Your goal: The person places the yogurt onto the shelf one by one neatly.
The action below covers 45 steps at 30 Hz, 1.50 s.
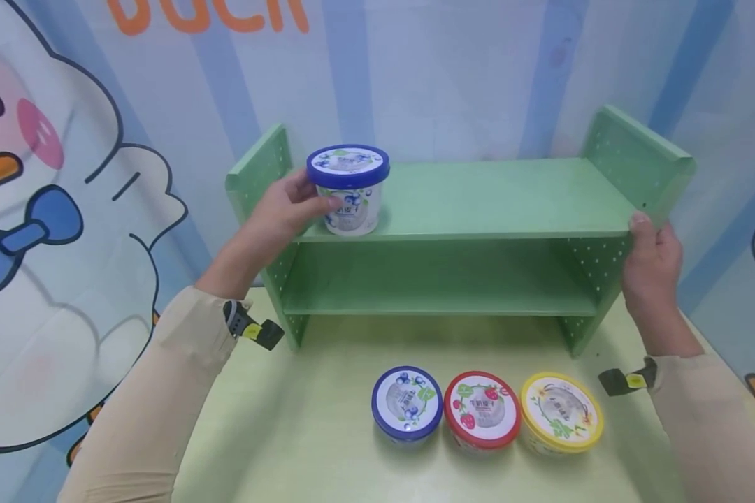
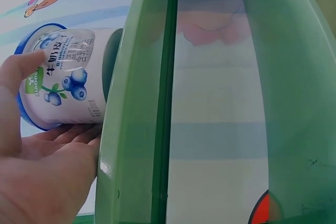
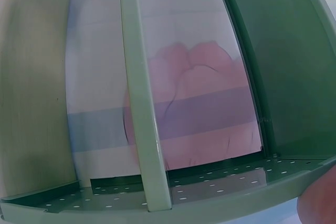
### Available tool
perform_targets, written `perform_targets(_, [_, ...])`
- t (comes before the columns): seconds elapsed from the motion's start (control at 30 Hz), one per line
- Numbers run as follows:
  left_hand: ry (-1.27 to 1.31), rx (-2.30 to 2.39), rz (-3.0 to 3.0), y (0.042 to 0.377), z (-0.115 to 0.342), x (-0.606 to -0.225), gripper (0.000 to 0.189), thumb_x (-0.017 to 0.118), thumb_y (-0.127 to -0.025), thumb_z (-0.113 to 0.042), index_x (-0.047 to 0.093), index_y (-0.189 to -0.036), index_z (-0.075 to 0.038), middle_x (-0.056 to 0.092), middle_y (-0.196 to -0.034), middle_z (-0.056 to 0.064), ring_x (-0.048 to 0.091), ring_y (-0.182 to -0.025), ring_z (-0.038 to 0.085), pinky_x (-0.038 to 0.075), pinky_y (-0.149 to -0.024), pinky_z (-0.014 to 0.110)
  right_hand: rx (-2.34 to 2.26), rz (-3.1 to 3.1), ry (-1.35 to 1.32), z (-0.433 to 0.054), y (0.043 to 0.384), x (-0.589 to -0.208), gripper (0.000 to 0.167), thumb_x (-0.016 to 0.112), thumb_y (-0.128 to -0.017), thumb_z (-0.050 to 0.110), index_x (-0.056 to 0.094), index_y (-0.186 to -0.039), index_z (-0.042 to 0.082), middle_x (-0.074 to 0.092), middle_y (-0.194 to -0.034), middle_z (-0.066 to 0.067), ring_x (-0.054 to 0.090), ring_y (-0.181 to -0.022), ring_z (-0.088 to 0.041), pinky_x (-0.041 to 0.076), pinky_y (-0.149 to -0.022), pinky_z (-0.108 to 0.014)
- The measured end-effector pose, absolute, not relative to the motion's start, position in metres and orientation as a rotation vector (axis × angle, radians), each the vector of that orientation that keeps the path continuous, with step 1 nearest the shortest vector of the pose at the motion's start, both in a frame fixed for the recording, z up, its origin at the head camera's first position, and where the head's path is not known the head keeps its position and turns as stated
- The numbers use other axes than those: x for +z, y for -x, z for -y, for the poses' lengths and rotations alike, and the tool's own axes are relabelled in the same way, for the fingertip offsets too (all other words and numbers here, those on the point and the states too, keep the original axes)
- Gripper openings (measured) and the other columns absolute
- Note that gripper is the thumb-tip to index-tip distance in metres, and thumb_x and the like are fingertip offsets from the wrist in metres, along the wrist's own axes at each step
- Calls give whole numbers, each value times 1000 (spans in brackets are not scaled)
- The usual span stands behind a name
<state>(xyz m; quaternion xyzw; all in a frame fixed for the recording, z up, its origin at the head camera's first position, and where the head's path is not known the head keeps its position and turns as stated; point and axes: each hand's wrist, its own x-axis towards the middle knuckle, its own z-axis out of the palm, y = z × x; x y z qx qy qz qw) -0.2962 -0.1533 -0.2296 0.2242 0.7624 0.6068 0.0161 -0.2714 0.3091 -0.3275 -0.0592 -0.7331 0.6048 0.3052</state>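
My left hand [image 1: 289, 206] holds a blue-lidded blueberry yogurt cup [image 1: 355, 202] at the left end of the green shelf's [image 1: 491, 199] top board. The thumb lies on the cup's front and the fingers reach behind it. In the left wrist view the yogurt cup [image 2: 68, 77] has its base right at the board's front edge, upright to the shelf. At the other end, my right hand [image 1: 653, 269] grips the front edge of the right side panel, thumb near the top board. Only a bit of that hand [image 3: 320, 198] shows in the right wrist view.
In front of the shelf, a row of three cups stands on the pale table [image 1: 277, 419]: one blue-lidded [image 1: 407, 404], one red-lidded [image 1: 482, 410] and one yellow-lidded [image 1: 561, 412]. Behind rises a striped backdrop [image 1: 440, 77] with a cartoon duck.
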Motion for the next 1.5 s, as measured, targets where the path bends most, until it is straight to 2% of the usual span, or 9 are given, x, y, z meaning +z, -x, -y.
perform_targets(0.13, [-694,1883,-2368,299,153,-230,69,72,-90,-17,39,-150,-12,48,-145,8,45,-132,22,36,-109,39,1588,1974,164,-311,272,-327,35,37,-106,39,57,-128,21,54,-124,4,39,-130,-14,23,-113,-30])
perform_targets(0.43, [-710,1831,-2376,303,150,-230,66,72,-90,-18,42,-148,-11,50,-144,7,45,-131,20,36,-109,38,1588,1957,150,-314,271,-329,33,38,-106,37,57,-128,21,54,-125,2,39,-131,-14,22,-113,-29])
perform_targets(0.73, [-711,1809,-2393,304,152,-231,65,71,-91,-18,42,-148,-12,50,-144,6,45,-131,19,35,-110,39,1582,1940,135,-315,273,-330,29,38,-106,36,59,-121,24,54,-118,8,40,-129,-15,23,-112,-29])
perform_targets(1.0, [-721,1805,-2401,304,153,-232,66,72,-91,-18,42,-148,-12,50,-143,6,45,-131,20,34,-111,40,1596,1981,175,-315,270,-327,36,37,-106,38,56,-132,21,52,-130,-1,37,-132,-14,20,-114,-31])
perform_targets(1.5, [-719,1841,-2449,298,151,-229,85,76,-87,-32,28,-155,-14,46,-147,4,43,-132,17,34,-110,36,1562,1908,94,-318,274,-329,31,39,-105,33,61,-123,21,57,-120,4,40,-130,-14,23,-111,-27])
